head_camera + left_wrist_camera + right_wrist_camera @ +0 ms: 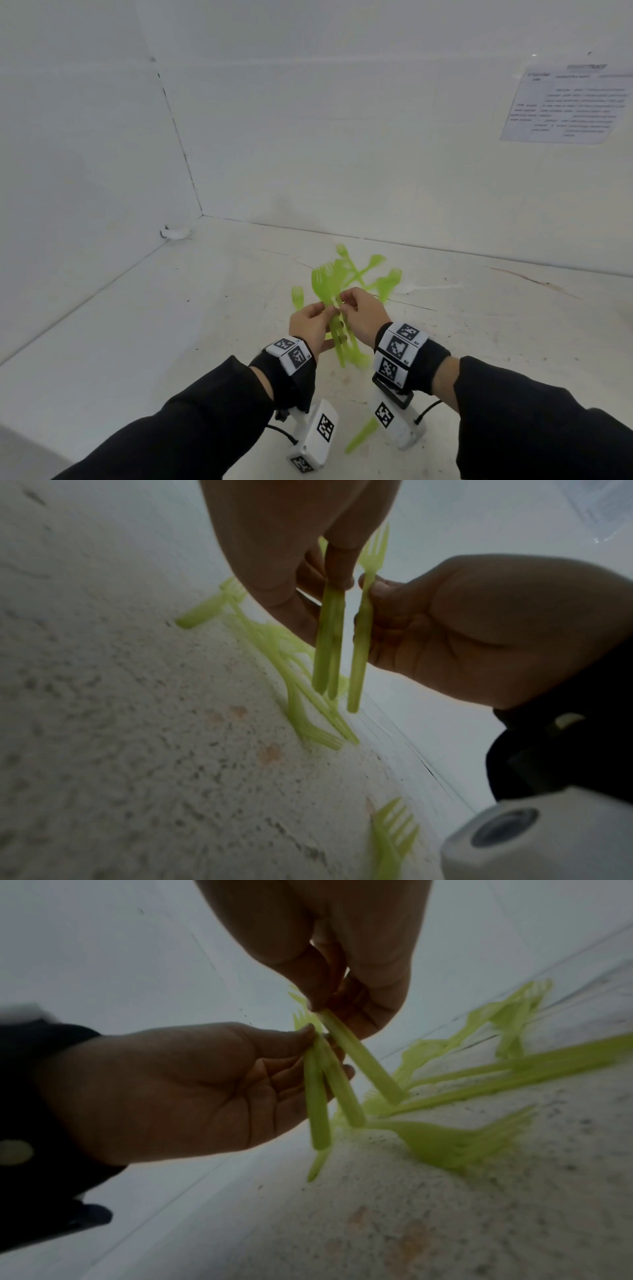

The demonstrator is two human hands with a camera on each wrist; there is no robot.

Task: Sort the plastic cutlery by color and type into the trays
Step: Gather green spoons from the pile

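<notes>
Over on the left the white walls meet in a corner (201,215), and a small white bit of something (176,233) lies on the table (137,325) at its foot. A single green fork (297,297) lies flat on the table just left of the hands. The left hand (310,325), in a black sleeve with a marker-covered wrist band (289,354), pinches a small bundle of green forks (329,639) by their handles between thumb and fingers, tines up and handles hanging down clear of the table. Right against it, the right hand (364,315) pinches one more green fork's handle (363,1058) between its fingertips, held close beside the bundle; from the wrist views the two grips look almost touching, though whether that fork touches the bundle I cannot tell. Behind the hands a loose pile of green forks (363,274) lies criss-crossed on the table, tines pointing several ways. A white piece of cutlery (435,287) lies just right of that pile. Nearer the person, one green handle (361,435) lies on the table between the two wrist cameras (320,431). High on the right wall hangs a printed sheet (568,102), its text too blurred to read.
</notes>
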